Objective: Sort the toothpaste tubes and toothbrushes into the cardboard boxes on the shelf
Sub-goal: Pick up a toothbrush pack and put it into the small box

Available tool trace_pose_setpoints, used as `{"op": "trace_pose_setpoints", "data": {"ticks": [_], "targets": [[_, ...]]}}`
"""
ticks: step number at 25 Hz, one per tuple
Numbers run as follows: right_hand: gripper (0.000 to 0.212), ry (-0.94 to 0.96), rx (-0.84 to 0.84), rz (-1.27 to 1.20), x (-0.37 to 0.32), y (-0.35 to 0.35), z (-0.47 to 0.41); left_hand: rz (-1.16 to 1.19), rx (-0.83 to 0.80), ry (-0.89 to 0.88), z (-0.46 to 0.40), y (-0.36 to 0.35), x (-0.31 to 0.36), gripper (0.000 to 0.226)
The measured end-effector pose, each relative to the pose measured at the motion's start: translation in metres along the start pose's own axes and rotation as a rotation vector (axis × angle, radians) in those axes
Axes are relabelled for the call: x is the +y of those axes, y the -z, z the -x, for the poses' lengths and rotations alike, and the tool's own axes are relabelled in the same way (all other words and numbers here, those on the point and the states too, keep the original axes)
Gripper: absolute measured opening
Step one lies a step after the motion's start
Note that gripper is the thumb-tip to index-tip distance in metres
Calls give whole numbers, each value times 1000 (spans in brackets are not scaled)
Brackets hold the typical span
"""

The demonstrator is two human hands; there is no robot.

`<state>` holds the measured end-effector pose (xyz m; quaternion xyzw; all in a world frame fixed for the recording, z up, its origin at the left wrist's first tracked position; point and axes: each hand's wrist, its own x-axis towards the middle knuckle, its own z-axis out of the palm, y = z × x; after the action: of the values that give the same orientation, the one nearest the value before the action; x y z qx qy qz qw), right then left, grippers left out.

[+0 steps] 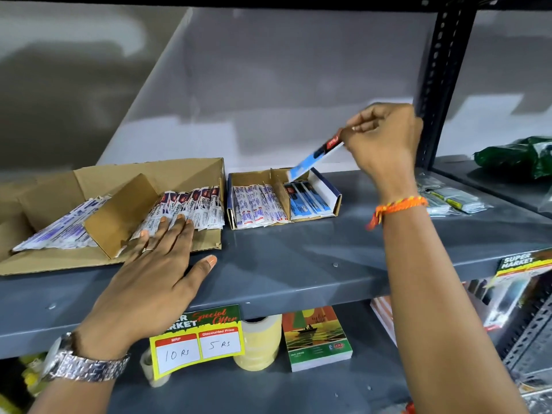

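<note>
Tape rolls [259,342] and a small notebook [316,339] sat nearest, down on the lower shelf, with a yellow price tag [197,342] reading 10 Rs / 5 Rs stuck on the front lip of the grey shelf [298,264] above them. Left hand [155,273], with a watch on the wrist, was spread flat and open, palm down at the shelf's front edge, fingertips resting on the white packets [191,210] in the right half of the big cardboard box [113,216]. That box had a cardboard divider, and more white packets [59,231] lay in its left half.

Just to the right of it sat the small cardboard box [283,198], also split in two: white packets on the left side, blue packs [307,198] on the right. Right hand [385,141], with an orange thread band on the wrist, was up above the small box, pinching the red top end of a blue pack [313,158] between thumb and fingers. The pack hung tilted, its lower end dipping at the back of the blue side.

Further right, a few loose clear-wrapped packs [454,200] lay on the shelf, and a green bag [519,156] sat beyond the upright post.
</note>
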<state>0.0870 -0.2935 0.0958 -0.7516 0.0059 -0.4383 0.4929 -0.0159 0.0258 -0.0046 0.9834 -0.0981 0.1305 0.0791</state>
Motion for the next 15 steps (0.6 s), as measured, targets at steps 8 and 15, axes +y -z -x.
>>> {"op": "trace_pose_setpoints", "data": {"ticks": [8, 15], "targets": [[26, -28, -587, -121, 7, -26, -80, 14, 18, 1, -1, -1, 0, 93], [12, -155, -840, 268, 46, -96, -60, 2, 53, -2, 1, -1, 0, 92]]}}
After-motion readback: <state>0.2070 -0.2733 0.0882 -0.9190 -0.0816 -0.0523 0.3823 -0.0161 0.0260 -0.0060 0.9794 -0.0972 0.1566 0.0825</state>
